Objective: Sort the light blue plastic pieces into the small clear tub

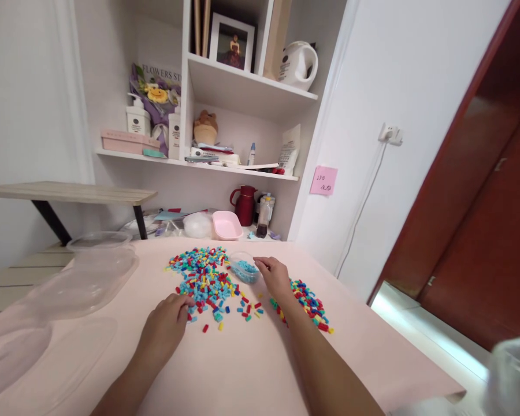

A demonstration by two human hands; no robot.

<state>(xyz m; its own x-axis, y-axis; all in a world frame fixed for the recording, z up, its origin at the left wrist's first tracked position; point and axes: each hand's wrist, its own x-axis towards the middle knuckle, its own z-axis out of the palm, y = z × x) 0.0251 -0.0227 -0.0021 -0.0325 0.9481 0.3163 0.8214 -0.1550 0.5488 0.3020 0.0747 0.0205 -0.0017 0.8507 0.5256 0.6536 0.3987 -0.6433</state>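
My right hand (275, 278) is at the right rim of a clear round bowl (252, 279), with thumb and fingertips pinched together; what they hold, if anything, is too small to make out. Light-blue toy bricks (244, 268) lie inside this bowl. At the front left edge of a loose pile of mixed bricks (205, 283), my left hand (169, 316) has its fingers curled in, and their tips are partly hidden. A second pile of mixed bricks (308, 301) lies beyond my right forearm, which covers part of it. Several stray bricks (249, 309) are scattered between the hands.
Clear plastic containers (91, 277) and lids (69, 358) are on the left of the pink-covered table (225, 375). Along the back stand a pink tub (227, 225), a red jug (244, 205) and a bottle (264, 216), below the white shelves (251, 92). A wooden bench (69, 192) is at left.
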